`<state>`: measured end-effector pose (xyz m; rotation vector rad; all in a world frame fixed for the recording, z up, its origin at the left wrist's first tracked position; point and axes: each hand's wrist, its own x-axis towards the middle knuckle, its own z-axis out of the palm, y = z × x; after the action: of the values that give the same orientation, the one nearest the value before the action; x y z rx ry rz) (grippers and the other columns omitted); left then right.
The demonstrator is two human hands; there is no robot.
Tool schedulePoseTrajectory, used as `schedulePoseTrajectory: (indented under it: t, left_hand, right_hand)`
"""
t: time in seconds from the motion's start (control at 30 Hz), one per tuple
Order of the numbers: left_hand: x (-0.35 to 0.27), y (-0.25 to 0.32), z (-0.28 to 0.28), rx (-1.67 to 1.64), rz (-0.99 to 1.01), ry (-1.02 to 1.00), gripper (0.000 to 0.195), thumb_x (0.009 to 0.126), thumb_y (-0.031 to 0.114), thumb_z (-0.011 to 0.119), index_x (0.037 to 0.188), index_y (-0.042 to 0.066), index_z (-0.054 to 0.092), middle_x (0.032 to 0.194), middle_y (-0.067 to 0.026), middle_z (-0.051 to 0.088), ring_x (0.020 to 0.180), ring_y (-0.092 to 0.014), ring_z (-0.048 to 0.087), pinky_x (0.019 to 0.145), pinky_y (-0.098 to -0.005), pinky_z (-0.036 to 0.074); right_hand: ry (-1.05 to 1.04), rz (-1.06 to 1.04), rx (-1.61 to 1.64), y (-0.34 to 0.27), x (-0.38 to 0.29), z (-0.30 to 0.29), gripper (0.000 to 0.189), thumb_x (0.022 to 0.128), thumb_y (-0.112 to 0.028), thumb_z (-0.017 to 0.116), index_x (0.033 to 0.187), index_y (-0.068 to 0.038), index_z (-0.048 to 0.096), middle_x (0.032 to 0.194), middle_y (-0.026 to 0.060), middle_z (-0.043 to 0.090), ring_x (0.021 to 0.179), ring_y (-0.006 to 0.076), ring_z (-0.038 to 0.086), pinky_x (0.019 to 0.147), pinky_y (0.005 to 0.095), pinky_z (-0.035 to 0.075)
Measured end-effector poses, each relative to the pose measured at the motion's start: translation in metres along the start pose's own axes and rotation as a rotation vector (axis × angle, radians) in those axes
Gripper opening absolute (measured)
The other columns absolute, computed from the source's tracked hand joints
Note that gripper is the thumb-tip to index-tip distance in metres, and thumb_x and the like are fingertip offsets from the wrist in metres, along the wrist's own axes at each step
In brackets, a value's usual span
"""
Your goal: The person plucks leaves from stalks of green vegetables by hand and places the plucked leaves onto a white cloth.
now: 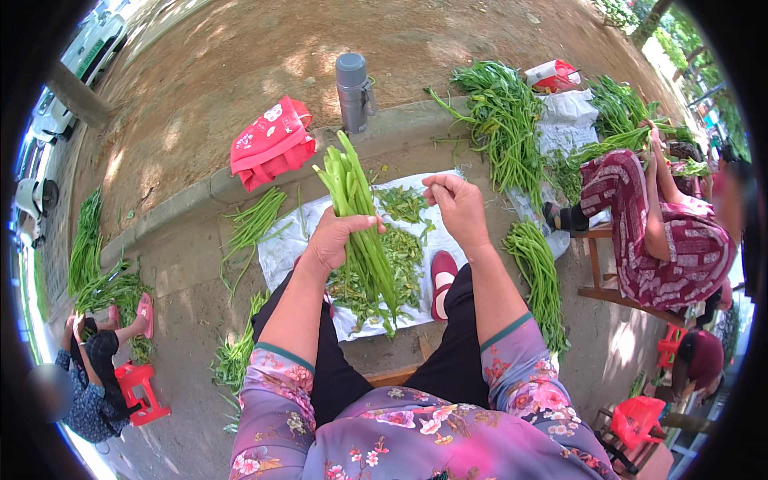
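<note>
My left hand (337, 239) is closed around a bundle of green leafy-vegetable stems (367, 252), its thick cut ends pointing up and away from me. To the right of the bundle, my right hand (459, 210) is raised with its fingers curled and thumb near the fingertips; whether it pinches anything small cannot be told. Below both hands a white woven plastic sheet (279, 258) lies on the ground, with torn leaves (403, 255) scattered over it. A small pile of trimmed stems (258, 219) rests at the sheet's left edge.
Beyond the sheet, a red bag (273, 147) and a grey thermos flask (354, 96) stand by a concrete curb (216, 186). Greens are heaped at right (510, 132), with another stem pile (537, 282) nearer me. People sit working with greens on both sides, one beside a red stool (141, 390).
</note>
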<state>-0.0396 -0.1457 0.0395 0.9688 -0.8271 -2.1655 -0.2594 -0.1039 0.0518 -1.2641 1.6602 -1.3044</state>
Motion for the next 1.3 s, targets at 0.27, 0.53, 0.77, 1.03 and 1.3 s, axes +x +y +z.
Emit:
schedulePoseTrajectory:
  t: [0.27,0.53,0.77,1.03,1.3]
  left_hand:
    - [-0.001,-0.006,0.011,0.148,-0.056,0.027,0.031,0.071,0.0,0.069,0.099,-0.002,0.057,0.084,-0.0098,0.064,0.074,-0.02,0.064,0.069,-0.0335,0.052]
    - [0.006,-0.019,0.015,0.276,-0.11,-0.01,0.027,0.068,-0.001,0.07,0.093,-0.001,0.06,0.081,-0.0081,0.064,0.071,-0.018,0.063,0.066,-0.031,0.05]
    - [0.004,-0.017,0.018,0.198,-0.099,-0.003,0.026,0.068,0.0,0.067,0.094,-0.002,0.06,0.083,-0.0104,0.064,0.073,-0.021,0.064,0.068,-0.032,0.051]
    - [0.003,-0.003,-0.003,-0.064,-0.015,-0.019,0.025,0.074,0.003,0.062,0.098,-0.002,0.057,0.093,-0.0146,0.063,0.086,-0.026,0.064,0.085,-0.0373,0.052]
    - [-0.001,0.001,-0.008,-0.074,0.044,-0.035,0.027,0.072,0.005,0.063,0.097,0.0,0.057,0.089,-0.0115,0.063,0.081,-0.025,0.063,0.079,-0.0368,0.052]
  right_hand:
    - [-0.019,0.15,0.457,-0.021,0.004,0.011,0.017,0.09,-0.009,0.058,0.101,0.0,0.066,0.079,0.0041,0.065,0.068,0.0084,0.057,0.065,0.0218,0.047]
    - [-0.079,0.116,0.514,-0.032,0.0,0.027,0.025,0.086,-0.017,0.066,0.105,0.0,0.065,0.085,0.0024,0.066,0.072,0.0062,0.056,0.067,0.0206,0.046]
    - [-0.143,0.175,0.575,-0.015,0.006,0.016,0.022,0.088,-0.018,0.063,0.103,-0.003,0.063,0.086,0.0012,0.064,0.075,0.0092,0.057,0.071,0.0241,0.048]
    - [-0.066,0.14,1.137,-0.014,0.01,-0.005,0.019,0.092,-0.026,0.056,0.093,-0.007,0.056,0.082,0.0041,0.058,0.074,0.0187,0.06,0.07,0.0318,0.05]
    - [0.115,0.203,0.427,-0.008,0.009,-0.021,0.017,0.086,-0.023,0.066,0.088,-0.007,0.062,0.062,-0.0063,0.048,0.054,0.0042,0.04,0.049,0.0212,0.032]
